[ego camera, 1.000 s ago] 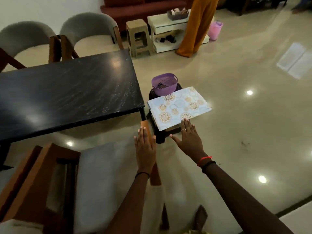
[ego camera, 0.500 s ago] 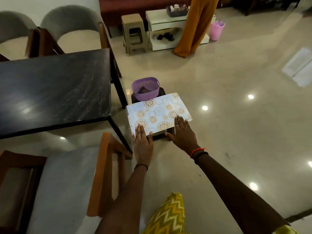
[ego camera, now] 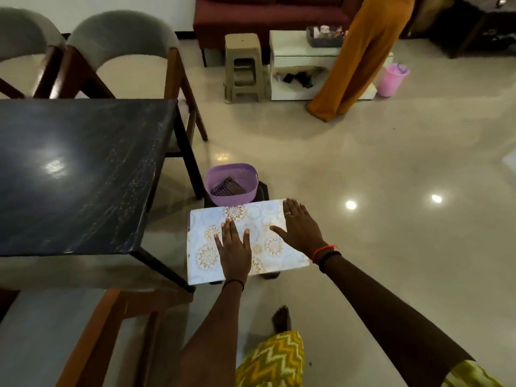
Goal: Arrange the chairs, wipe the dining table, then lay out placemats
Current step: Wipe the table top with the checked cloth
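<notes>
A stack of pale placemats [ego camera: 206,244] with gold flower prints lies on a low dark stool [ego camera: 264,191] right of the black dining table [ego camera: 81,174]. My left hand [ego camera: 233,248] lies flat on the placemats near their middle, fingers straight. My right hand [ego camera: 300,229] rests flat on their right part, fingers spread. Two grey-backed wooden chairs [ego camera: 122,48] stand at the table's far side. A third chair [ego camera: 92,328] with a grey seat is at the near corner, lower left.
A purple basket [ego camera: 231,180] holding a dark cloth sits on the stool behind the placemats. Farther off are a beige plastic stool [ego camera: 243,68], a white low table [ego camera: 301,60], a pink bucket [ego camera: 392,79], a red sofa [ego camera: 268,15] and a person in orange trousers [ego camera: 354,60]. Glossy floor lies to the right.
I have stepped closer to the stool. Both hands moved forward from the placemats' near edge onto their top surface.
</notes>
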